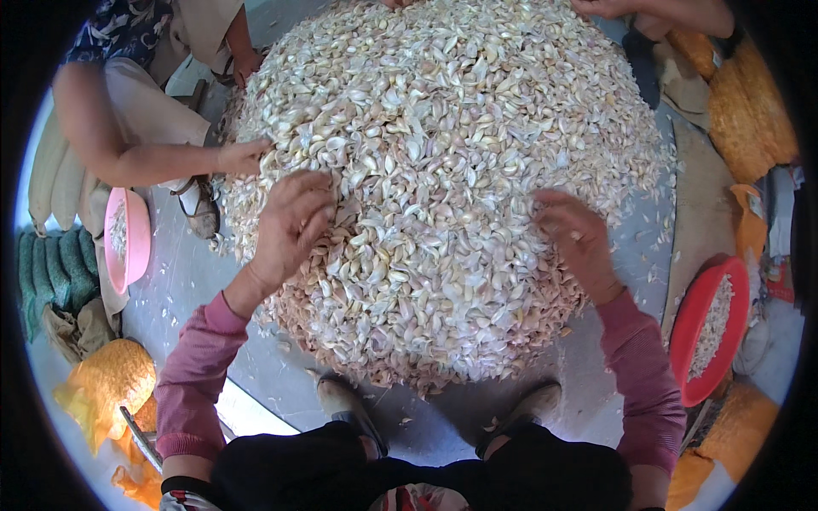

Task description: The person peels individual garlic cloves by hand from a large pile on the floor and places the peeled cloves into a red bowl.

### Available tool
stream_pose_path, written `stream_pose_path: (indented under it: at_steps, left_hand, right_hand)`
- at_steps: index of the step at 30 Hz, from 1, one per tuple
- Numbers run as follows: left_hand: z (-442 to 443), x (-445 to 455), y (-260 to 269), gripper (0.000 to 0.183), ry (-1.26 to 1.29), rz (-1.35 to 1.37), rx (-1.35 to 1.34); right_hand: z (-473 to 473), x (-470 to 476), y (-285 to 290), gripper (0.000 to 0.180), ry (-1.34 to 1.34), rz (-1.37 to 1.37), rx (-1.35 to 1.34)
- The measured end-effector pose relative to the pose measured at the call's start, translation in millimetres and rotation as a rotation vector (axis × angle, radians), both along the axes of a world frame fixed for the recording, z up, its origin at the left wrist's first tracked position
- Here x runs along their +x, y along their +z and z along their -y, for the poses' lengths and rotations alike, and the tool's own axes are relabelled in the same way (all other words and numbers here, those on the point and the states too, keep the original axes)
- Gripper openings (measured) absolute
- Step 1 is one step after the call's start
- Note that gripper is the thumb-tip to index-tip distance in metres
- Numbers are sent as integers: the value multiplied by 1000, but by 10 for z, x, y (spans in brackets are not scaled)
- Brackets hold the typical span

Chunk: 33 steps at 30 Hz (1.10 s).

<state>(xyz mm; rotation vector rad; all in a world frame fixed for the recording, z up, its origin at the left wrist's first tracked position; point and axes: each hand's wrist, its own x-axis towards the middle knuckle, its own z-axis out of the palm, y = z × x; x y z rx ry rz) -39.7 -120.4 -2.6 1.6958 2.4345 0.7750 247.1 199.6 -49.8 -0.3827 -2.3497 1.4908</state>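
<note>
A broad heap of loose garlic cloves [422,191], many with papery skins, covers the floor before me. On its left side rests my left hand [295,220], fingers bent down at the cloves; whether they grip any is hidden. My right hand [575,239] hovers at or just over the heap's right side, blurred, its fingers curled. A small pale spot shows by its thumb, too unclear to name. Darker, brownish skins and cloves [422,373] line the heap's near edge, in front of my shoes [339,399].
At left a co-worker's hand [246,156] touches the heap close to my left hand. Other people's hands [604,6] show at the far edge. A pink basin [137,249] and a red basin [680,364] hold pale pieces. Orange mesh sacks [754,108] and green sacks [57,262] flank the floor.
</note>
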Motion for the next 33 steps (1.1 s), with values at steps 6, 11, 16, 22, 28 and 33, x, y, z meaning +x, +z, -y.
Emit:
stream_pose_path:
  at_steps: [6,11,16,22,28,33]
  left_hand:
    - [-400,-236,-31,22,62,65,127]
    - [-688,-238,-5,25,-5,-23,164]
    - [-844,-104,-130,36,-159,-100,101]
    - [-1038,-1,-368,19,-247,-28,63]
    - [-777,88,-135,8,246,1140,77]
    - [-654,309,-138,14,106,1340,175]
  right_hand:
    - [-449,-286,4,21,-256,-54,44]
    - [-380,-595,7,21,-158,0,37]
    - [-8,-929,-63,23,46,-110,454]
    - [-56,-1074,-146,15,163,-56,688]
    - [-12,-724,-149,9,-55,21,187]
    - [383,-730,158,8,61,78,0]
